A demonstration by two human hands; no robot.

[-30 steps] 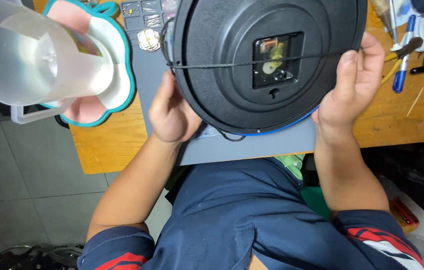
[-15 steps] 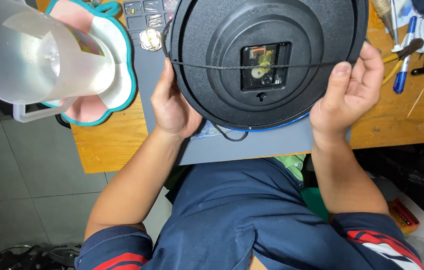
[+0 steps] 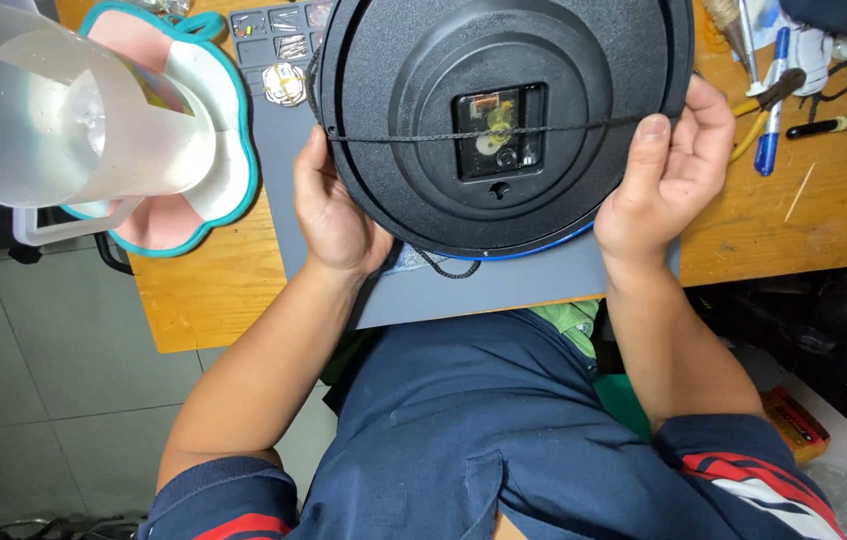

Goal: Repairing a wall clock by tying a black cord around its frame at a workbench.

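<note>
A round black wall clock (image 3: 414, 180) is held face down above the grey mat (image 3: 504, 290), its back toward me. My left hand (image 3: 334, 215) grips its left rim and my right hand (image 3: 664, 175) grips its right rim, thumb on the back. A black cord (image 3: 404, 136) stretches straight across the back. In the centre sits the square movement (image 3: 500, 130) with a brass-coloured part showing. A blue edge of the clock's front shows along the lower rim.
A clear plastic jug (image 3: 64, 110) stands on a teal and pink flower-shaped tray (image 3: 204, 200) at the left. Pens and pliers (image 3: 774, 100) lie on the wooden table (image 3: 824, 210) at the right. Small parts fill compartments at the mat's top.
The clock has shifted slightly down and toward me between my hands. My right thumb has slid further onto the clock's back.
</note>
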